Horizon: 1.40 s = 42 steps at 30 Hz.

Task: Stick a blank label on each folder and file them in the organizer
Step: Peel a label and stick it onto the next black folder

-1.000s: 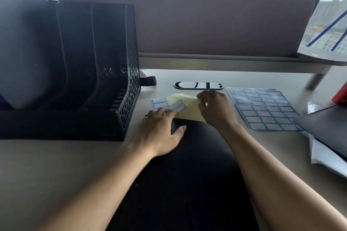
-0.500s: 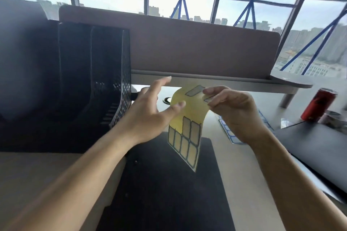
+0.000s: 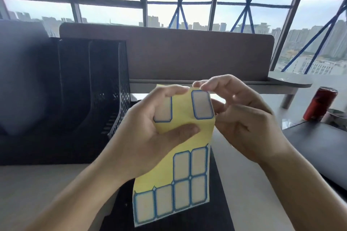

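A yellow label sheet [image 3: 185, 165] with blue-bordered blank labels hangs upright in front of me. My left hand [image 3: 150, 129] grips its upper left part, thumb across the front. My right hand [image 3: 242, 116] pinches the sheet's top right corner beside a single label [image 3: 201, 104]. Below the sheet a black folder [image 3: 216, 217] lies flat on the desk. The black mesh organizer [image 3: 90, 90] stands at the left, with a dark folder [image 3: 20, 73] standing in its far-left slot.
A red can [image 3: 322, 106] stands at the right edge of the desk. Another dark folder [image 3: 319, 148] lies at the right. A brown partition [image 3: 187, 54] runs along the back of the desk [image 3: 37, 189], with windows behind.
The label sheet has come up off the desk into the air. Both hands rose with it, and my left hand now grips it. The camera has tilted upward.
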### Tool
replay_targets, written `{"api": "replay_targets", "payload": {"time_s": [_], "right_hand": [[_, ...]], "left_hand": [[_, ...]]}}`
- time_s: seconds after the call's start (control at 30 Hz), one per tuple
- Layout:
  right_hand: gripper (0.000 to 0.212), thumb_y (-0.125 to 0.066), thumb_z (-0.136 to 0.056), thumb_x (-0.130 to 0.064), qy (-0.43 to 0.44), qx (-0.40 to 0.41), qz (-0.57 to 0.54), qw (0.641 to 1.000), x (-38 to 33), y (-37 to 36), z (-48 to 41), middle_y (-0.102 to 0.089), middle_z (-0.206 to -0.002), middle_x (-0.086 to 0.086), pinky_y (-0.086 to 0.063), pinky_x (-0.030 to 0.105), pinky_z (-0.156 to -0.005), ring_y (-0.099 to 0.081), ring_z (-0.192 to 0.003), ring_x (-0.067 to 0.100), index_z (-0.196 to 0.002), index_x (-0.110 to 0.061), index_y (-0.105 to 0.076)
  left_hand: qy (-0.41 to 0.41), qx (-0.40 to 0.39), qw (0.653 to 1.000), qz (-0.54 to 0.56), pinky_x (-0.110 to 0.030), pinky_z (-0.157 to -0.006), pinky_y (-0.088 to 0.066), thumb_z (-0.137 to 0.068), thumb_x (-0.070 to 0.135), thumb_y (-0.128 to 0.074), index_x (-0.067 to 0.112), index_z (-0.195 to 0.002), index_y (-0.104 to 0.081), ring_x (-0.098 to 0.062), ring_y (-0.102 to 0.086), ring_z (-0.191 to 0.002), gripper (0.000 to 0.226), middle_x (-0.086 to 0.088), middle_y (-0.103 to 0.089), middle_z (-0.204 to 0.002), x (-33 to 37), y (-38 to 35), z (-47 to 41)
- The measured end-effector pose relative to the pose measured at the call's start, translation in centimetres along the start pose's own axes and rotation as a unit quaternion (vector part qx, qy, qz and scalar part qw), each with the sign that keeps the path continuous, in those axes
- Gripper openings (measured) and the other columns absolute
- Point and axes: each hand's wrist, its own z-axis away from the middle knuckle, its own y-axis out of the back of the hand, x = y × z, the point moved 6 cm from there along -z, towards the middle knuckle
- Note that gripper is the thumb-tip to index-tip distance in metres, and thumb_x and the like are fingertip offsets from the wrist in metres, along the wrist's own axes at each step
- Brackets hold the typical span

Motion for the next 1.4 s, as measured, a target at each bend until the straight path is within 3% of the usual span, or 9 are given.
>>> {"api": "replay_targets", "payload": {"time_s": [0.07,0.13,0.37,0.57,0.67,0.77,0.93,1.1,1.4], "right_hand": [[0.04,-0.052,-0.071,-0.008,-0.025,-0.013,0.016,0.999,0.0,-0.1,0.1,-0.059,-0.115,0.018,-0.049,0.043,-0.075,-0.057,-0.092,0.037,-0.11,-0.008,-0.06],[0.037,-0.056,-0.079,-0.014,-0.041,-0.017,0.044,0.998,0.0,-0.5,0.2,-0.063,-0.109,0.024,-0.053,0.041,-0.076,-0.06,-0.089,0.035,-0.115,-0.007,-0.059],[0.035,-0.075,-0.078,-0.011,-0.02,0.033,0.166,0.985,0.2,-1.0,0.2,-0.073,-0.106,0.011,-0.058,0.035,-0.072,-0.064,-0.081,0.04,-0.111,-0.016,-0.063],[0.029,-0.071,-0.078,-0.005,-0.008,0.049,0.193,0.98,-0.6,-1.0,0.3,-0.075,-0.097,0.011,-0.059,0.034,-0.073,-0.068,-0.079,0.023,-0.101,-0.023,-0.071],[0.026,-0.071,-0.078,-0.006,-0.011,0.054,0.194,0.979,-0.8,-1.0,0.3,-0.076,-0.091,0.011,-0.058,0.03,-0.072,-0.071,-0.079,0.019,-0.099,-0.021,-0.072],[0.022,-0.071,-0.079,-0.007,-0.007,0.051,0.191,0.98,-0.9,-1.3,0.4,-0.077,-0.088,0.005,-0.055,0.024,-0.07,-0.07,-0.076,0.016,-0.097,-0.021,-0.071],[0.012,-0.068,-0.083,-0.012,0.006,0.056,0.208,0.977,-1.3,-1.3,0.6,-0.076,-0.091,0.009,-0.053,0.024,-0.072,-0.068,-0.077,0.016,-0.091,-0.019,-0.072],[0.011,-0.066,-0.085,-0.011,0.015,0.057,0.215,0.975,-1.5,-1.5,0.7,-0.076,-0.087,0.006,-0.055,0.026,-0.072,-0.069,-0.076,0.016,-0.09,-0.018,-0.072],[0.008,-0.063,-0.088,-0.012,0.053,0.07,0.266,0.96,-2.0,-1.7,0.6,-0.073,-0.08,-0.009,-0.052,0.018,-0.067,-0.066,-0.072,0.005,-0.087,-0.015,-0.07]], "left_hand": [[-0.013,0.035,0.998,-0.059,-0.02,-0.072,-0.052,-0.069,0.047,-0.077,0.05,-0.112,-0.056,0.002,-0.064,-0.085,0.047,0.028,-0.066,-0.095,0.4,0.6,0.0],[-0.021,0.058,0.994,-0.089,-0.022,-0.077,-0.049,-0.068,0.055,-0.074,0.054,-0.111,-0.054,0.005,-0.061,-0.093,0.047,0.033,-0.062,-0.102,0.4,1.2,-0.2],[-0.034,0.071,0.987,-0.139,-0.026,-0.093,-0.046,-0.068,0.07,-0.065,0.051,-0.123,-0.053,-0.001,-0.053,-0.115,0.06,0.021,-0.056,-0.115,-0.6,1.8,-0.4],[-0.018,0.067,0.98,-0.186,0.001,-0.084,-0.023,-0.062,0.08,-0.056,0.062,-0.109,-0.054,0.034,-0.012,-0.12,0.05,0.024,-0.019,-0.143,-0.7,1.9,-0.1],[-0.021,0.065,0.977,-0.203,-0.004,-0.091,-0.019,-0.064,0.082,-0.053,0.061,-0.111,-0.055,0.024,-0.016,-0.127,0.051,0.03,-0.01,-0.146,-0.4,2.0,0.0],[-0.03,0.067,0.969,-0.235,-0.02,-0.098,-0.026,-0.07,0.082,-0.049,0.057,-0.113,-0.058,-0.001,-0.025,-0.135,0.05,0.03,-0.016,-0.144,0.0,1.9,0.2],[-0.038,0.058,0.966,-0.249,-0.017,-0.097,-0.025,-0.076,0.08,-0.042,0.054,-0.115,-0.061,0.001,-0.022,-0.136,0.051,0.028,-0.04,-0.137,0.6,1.7,0.2],[-0.042,0.061,0.966,-0.249,-0.014,-0.097,-0.024,-0.076,0.079,-0.042,0.053,-0.115,-0.062,-0.002,-0.023,-0.137,0.051,0.028,-0.043,-0.134,0.6,1.7,0.1],[-0.058,0.061,0.963,-0.257,-0.032,-0.103,-0.028,-0.077,0.078,-0.046,0.052,-0.118,-0.061,-0.003,-0.025,-0.135,0.05,0.025,-0.046,-0.133,0.8,1.4,0.3]]}}
